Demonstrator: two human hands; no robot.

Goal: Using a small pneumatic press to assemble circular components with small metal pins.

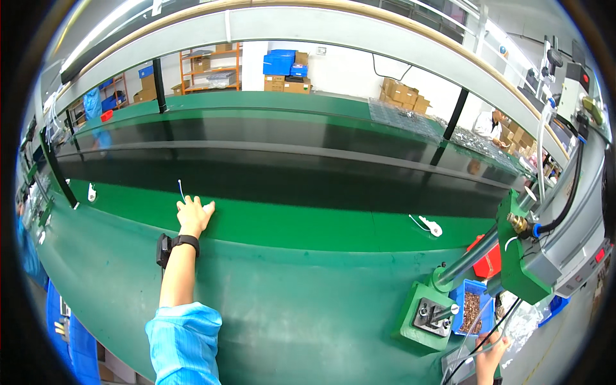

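Observation:
My left hand (194, 217) reaches across the green belt (289, 224), fingers curled over a white plastic part whose thin white tail (181, 189) sticks out past the fingertips; most of the part is hidden under the hand. At the lower right, my right hand (491, 350) is beside a blue bin (459, 294) of small copper-coloured pieces (473, 307). Its fingers are bent together, partly behind a black cable and a see-through tube, and what they hold is too small to make out. The green press base (410, 321) stands just left of that bin.
Two similar white parts lie on the belt, one at the far left (92, 192) and one with a tail at the right (435, 226). The press head (545, 244) overhangs the right side, near a red bin (487, 258). A long raised frame (359, 32) spans the far side.

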